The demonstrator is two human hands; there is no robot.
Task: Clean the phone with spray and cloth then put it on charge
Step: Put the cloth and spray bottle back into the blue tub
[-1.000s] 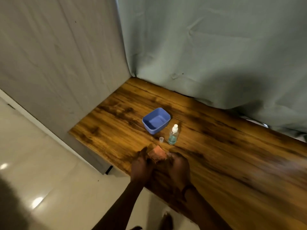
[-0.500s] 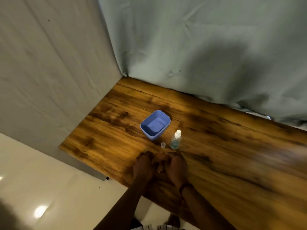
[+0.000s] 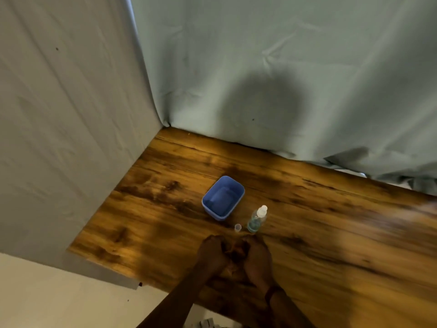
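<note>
My left hand point(image 3: 212, 254) and my right hand point(image 3: 257, 259) are pressed together low over the wooden table point(image 3: 165, 223), near its front edge. Between them they clasp an orange cloth point(image 3: 236, 251), of which only a dark sliver shows. No phone is visible; whatever lies under the cloth is hidden by my fingers. Just beyond my right hand stands a small clear spray bottle point(image 3: 256, 220) with bluish liquid and a white nozzle. Its clear cap point(image 3: 237, 227) sits loose on the table to its left.
A blue plastic tub point(image 3: 223, 197) sits behind the cap, towards the table's middle. A pale green curtain point(image 3: 283, 79) hangs along the back edge and a grey wall point(image 3: 59, 114) closes the left side. The pale floor point(image 3: 59, 299) lies below the front edge.
The orange cloth was plainly visible between my hands a second ago; my hands have closed over it and hide most of it. My view has shifted, and the bottle, cap and tub stay put.
</note>
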